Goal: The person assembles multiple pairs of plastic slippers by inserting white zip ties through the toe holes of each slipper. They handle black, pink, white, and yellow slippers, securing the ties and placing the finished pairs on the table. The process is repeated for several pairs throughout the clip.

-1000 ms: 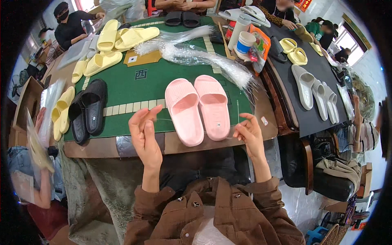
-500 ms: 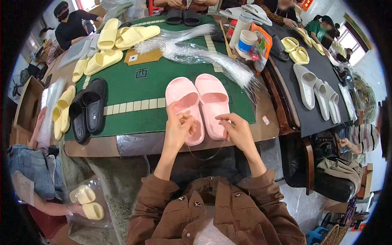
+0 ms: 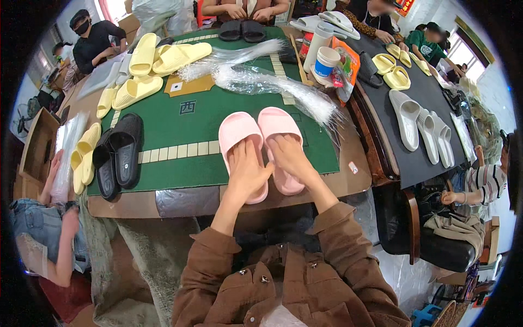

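In the head view, my left grip reaches into the left pink slipper and my right grip into the right pink slipper, fingers tucked under the straps; whether they clench on anything inside, I cannot tell. The pair lies by my near edge of the desk, toes toward 12 o'clock, with black slippers at 9. I'd best push evenly, keep the soles aligned and avoid stretching either strap.
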A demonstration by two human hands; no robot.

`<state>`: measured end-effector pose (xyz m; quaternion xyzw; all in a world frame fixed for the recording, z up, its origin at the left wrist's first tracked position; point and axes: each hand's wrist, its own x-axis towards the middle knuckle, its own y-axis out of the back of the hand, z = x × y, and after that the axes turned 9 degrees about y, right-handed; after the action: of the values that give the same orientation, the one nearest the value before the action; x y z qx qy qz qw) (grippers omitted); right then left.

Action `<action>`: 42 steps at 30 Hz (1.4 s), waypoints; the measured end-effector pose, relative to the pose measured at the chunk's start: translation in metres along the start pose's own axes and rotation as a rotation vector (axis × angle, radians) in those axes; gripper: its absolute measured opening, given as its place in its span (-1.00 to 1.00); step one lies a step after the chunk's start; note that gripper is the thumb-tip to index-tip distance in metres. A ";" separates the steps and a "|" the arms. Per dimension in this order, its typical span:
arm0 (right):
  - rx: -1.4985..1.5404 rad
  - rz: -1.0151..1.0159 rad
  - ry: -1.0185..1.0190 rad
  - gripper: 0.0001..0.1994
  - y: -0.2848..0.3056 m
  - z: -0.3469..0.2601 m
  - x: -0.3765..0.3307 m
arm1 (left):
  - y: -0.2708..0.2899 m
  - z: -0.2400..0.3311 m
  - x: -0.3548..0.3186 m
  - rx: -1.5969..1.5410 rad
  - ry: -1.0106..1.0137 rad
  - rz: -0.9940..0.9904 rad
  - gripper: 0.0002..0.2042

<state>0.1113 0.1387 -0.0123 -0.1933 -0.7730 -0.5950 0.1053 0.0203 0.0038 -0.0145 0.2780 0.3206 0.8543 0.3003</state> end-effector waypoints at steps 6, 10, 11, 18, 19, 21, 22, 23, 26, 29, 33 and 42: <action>0.149 -0.259 -0.118 -0.65 0.002 0.004 0.021 | 0.003 0.001 0.042 0.004 0.202 -0.281 -0.41; 0.023 -0.314 -0.149 -0.58 -0.003 0.001 0.014 | -0.008 0.003 0.038 -0.058 0.211 -0.236 -0.58; 0.010 -0.317 -0.147 -0.56 0.002 -0.009 0.013 | -0.009 0.002 0.031 -0.027 0.201 -0.198 -0.60; 0.100 -0.188 -0.257 -0.42 -0.010 -0.031 0.009 | -0.011 -0.004 0.021 0.018 0.124 -0.084 -0.70; 0.106 -0.175 -0.255 -0.42 -0.013 -0.030 0.008 | -0.008 0.000 0.019 0.013 0.116 -0.057 -0.70; 0.080 -0.142 -0.257 -0.43 -0.018 -0.024 0.004 | -0.012 0.005 0.019 0.016 0.104 -0.027 -0.71; 0.077 -0.127 -0.246 -0.43 -0.020 -0.026 0.005 | -0.014 0.002 0.020 0.033 0.110 -0.017 -0.71; 0.121 -0.161 -0.288 -0.47 -0.012 -0.035 0.009 | -0.015 -0.001 0.020 0.051 0.116 -0.010 -0.72; 0.226 -0.147 -0.304 -0.57 0.015 -0.047 0.010 | -0.017 -0.003 0.018 0.074 0.213 -0.062 -0.73; 0.341 0.061 -0.215 -0.71 0.028 -0.053 -0.004 | -0.017 0.000 0.019 0.099 0.231 -0.031 -0.70; 0.274 0.320 -0.241 -0.80 0.054 -0.031 0.019 | -0.007 0.014 0.021 0.035 0.285 -0.125 -0.66; 0.229 0.015 -0.333 -0.79 0.007 0.012 0.094 | -0.013 0.009 0.024 0.062 0.293 -0.052 -0.61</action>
<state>0.0299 0.1680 0.0272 -0.2815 -0.8408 -0.4623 0.0019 0.0148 0.0318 -0.0113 0.1510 0.3944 0.8673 0.2634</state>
